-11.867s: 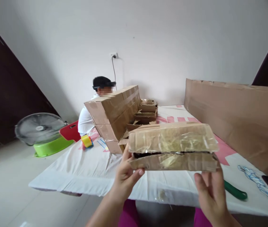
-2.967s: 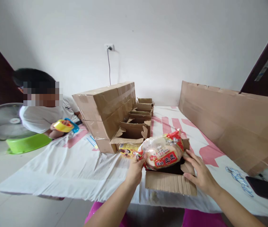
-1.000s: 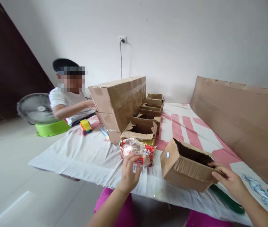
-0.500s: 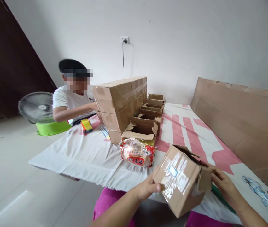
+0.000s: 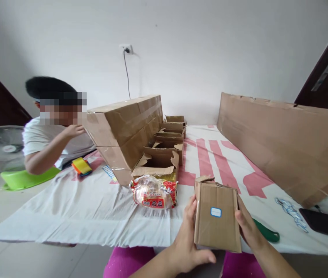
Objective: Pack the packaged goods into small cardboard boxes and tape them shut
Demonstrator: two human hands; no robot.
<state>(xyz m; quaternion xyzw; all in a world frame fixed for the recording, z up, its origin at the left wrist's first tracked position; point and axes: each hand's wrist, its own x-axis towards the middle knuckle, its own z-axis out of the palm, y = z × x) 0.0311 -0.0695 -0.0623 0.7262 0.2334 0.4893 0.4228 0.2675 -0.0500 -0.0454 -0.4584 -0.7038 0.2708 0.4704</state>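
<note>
A small box (image 5: 217, 229) sits between the person's two hands at the near edge of the table, its plain side with a blue-edged label (image 5: 216, 212) turned toward the person and its torn flaps at the top. Whether it touches the table cannot be told. The left hand (image 5: 187, 235) grasps it from the left, fingers along its side and thumb sticking out below its bottom edge. The right hand (image 5: 249, 226) grasps its right side, the thumb at the front edge.

Left of the small box and apart from it, a snack bag (image 5: 154, 195) in clear and red wrapping lies on the tablecloth (image 5: 74, 216). Just to the small box's right lies a green handle (image 5: 268, 231), and farther right a black phone (image 5: 326, 223).

Beyond the small box, to its left, runs a row of open boxes (image 5: 155, 170), with a stack of boxes (image 5: 126, 131) on the far side of that row. A tall cardboard sheet (image 5: 279, 143) stands beyond the small box to its right. Far left of it are a yellow tape roll (image 5: 82, 166), a co-worker (image 5: 48, 139) in a white shirt with one hand raised by the stack, a fan (image 5: 2, 148) and a green tub (image 5: 27, 178).
</note>
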